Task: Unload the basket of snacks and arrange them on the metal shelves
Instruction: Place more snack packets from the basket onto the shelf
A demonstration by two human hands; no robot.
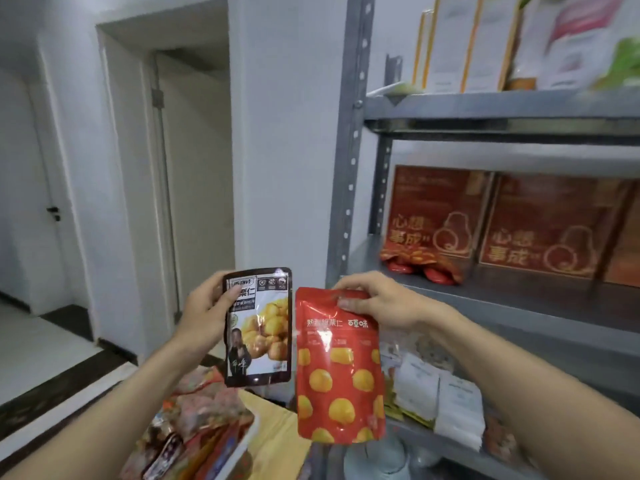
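Note:
My left hand (202, 311) grips a dark brown chestnut pouch (258, 327) by its left edge and holds it upright. My right hand (375, 301) pinches the top of a red pouch printed with yellow chestnuts (339, 382), which hangs beside the brown one. Both pouches are in the air, in front of the grey metal shelf unit (349, 161). Below them, at the bottom left, the basket (249, 434) holds several more snack packets (197, 410). A similar red pouch (419, 265) lies on the middle shelf (519, 292).
Red gift boxes (519, 223) stand on the middle shelf. White and orange cartons (485, 39) fill the top shelf, and white packets (440, 396) stand on the lower one. A white wall and closed doors (194, 188) lie to the left, with a dark-bordered floor.

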